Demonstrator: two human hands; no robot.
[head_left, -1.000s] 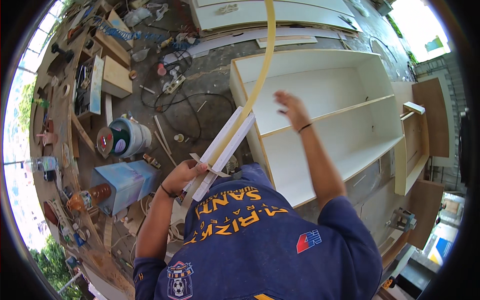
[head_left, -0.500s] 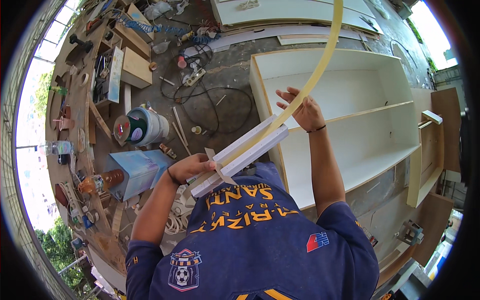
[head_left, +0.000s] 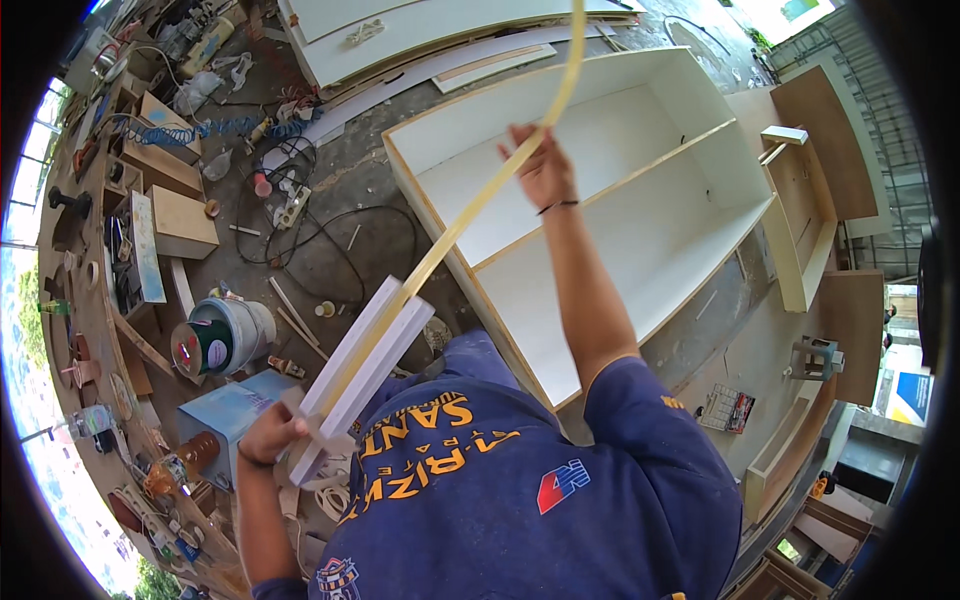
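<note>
long yellow strip (head_left: 475,208) runs out of a white trough (head_left: 374,375) and past a loose right hand (head_left: 545,175)

the left hand (head_left: 272,432) is closed on the lower end of the trough, its thumb along the near side. the strip lies in the groove between the trough's two bars, comes out at the upper end and bends away through the top of the view. the right hand has its fingers loosely spread where the strip crosses them; i cannot tell whether they bear any of its weight.

the weak point looks to be that long free length. with so light a hold up there, it could sag or swing sideways, and a sharp bend at the trough's mouth could crease it or lift it out of the groove. if the left hand slackens, the slanted trough could roll or slide, as i see no other firm hold on it. the strip also crosses in front of the edge of the white cabinet (head_left: 434,215), so a drop could scuff it there. a blue-painted box (head_left: 225,405) sits near the left hand, where a careless elbow could knock it.
</note>
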